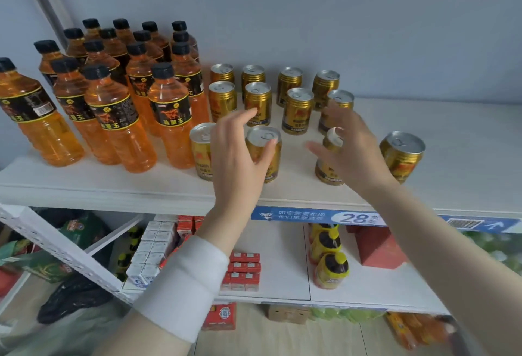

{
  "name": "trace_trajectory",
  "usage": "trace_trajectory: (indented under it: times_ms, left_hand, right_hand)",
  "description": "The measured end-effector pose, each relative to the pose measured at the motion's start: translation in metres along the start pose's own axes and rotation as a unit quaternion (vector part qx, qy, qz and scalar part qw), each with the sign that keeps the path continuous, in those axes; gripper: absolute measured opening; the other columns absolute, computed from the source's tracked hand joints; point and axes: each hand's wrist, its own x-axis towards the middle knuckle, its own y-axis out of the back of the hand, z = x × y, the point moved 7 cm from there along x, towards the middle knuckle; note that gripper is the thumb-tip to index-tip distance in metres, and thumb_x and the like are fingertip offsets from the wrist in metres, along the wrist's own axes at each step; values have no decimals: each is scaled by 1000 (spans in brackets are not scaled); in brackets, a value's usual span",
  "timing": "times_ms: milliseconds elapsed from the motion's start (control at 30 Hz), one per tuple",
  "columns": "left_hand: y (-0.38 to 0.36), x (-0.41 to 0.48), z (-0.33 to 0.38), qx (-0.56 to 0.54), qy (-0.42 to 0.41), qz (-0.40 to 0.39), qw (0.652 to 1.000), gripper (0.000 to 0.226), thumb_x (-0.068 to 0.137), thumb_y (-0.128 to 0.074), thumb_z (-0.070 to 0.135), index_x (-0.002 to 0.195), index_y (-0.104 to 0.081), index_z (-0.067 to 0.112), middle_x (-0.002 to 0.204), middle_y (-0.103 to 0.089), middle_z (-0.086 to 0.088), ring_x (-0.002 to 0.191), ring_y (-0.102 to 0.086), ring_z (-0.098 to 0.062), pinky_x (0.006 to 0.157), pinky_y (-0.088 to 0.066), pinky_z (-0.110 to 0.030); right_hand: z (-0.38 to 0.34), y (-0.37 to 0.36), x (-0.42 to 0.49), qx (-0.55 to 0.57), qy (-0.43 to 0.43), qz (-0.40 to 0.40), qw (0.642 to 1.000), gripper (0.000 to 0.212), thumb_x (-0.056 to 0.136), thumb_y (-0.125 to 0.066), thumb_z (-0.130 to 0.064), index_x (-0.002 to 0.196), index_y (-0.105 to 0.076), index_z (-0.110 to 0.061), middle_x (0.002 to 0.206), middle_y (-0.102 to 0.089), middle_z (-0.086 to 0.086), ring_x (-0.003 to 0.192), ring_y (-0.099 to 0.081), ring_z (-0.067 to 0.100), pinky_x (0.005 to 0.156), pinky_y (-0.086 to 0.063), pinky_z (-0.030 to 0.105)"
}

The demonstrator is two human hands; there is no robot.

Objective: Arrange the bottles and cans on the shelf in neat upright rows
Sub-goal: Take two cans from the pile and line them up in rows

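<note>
Gold cans [298,110] stand upright mid-shelf [466,141] beside orange bottles [169,118], front row gappy. Left hand [240,152] spread over one front can [264,152], right hand [353,146] open near another [329,158]. Looks like spacing's next: grip, slide into line.

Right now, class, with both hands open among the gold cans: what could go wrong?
1. The left hand hovers at one gold metal can; a nudge may topple it.
2. The right hand may bump the can behind its fingers.
3. The far-right gold can stands out of line.
</note>
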Motion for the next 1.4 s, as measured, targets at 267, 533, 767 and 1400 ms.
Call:
trace_trajectory:
  times_ms: [267, 533, 767, 1400]
  left_hand:
    - [-84, -34, 60, -7, 45, -92, 995, 69, 78, -70, 34, 135, -41, 8, 131, -50, -9, 125, -44, -20, 100, -28, -14]
    - [-144, -62, 37, -65, 206, -155, 964, 95, 73, -76, 29, 146, -20, 8, 150, -32, -9, 138, -31, -19, 107, -25, -22]
    - [-152, -59, 28, -96, 199, -136, 966, 72, 74, -76, 17, 136, -38, 9, 135, -50, -8, 122, -50, -19, 92, -36, -12]
    - [-136, -54, 27, -33, 185, -149, 971, 77, 78, -73, 23, 141, -32, 8, 142, -43, -9, 132, -40, -19, 99, -30, -16]
  right_hand:
    - [89, 90, -13, -26, 3, 93, 995, 75, 75, -73, -30, 137, -37, -7, 136, -43, 12, 129, -39, 25, 103, -30, 25]
    - [177, 74, -44, 97, -173, 59, 978, 94, 66, -81, -24, 142, -28, -9, 140, -37, 7, 128, -40, 17, 108, -37, 31]
    - [186, 57, -40, 117, -202, 7, 972, 62, 69, -79, -17, 124, -51, -13, 119, -61, 3, 103, -59, 15, 87, -44, 21]
    - [174, 48, -32, 109, -189, -47, 975, 69, 73, -76, -20, 132, -42, -12, 131, -54, 7, 115, -54, 18, 90, -43, 24]
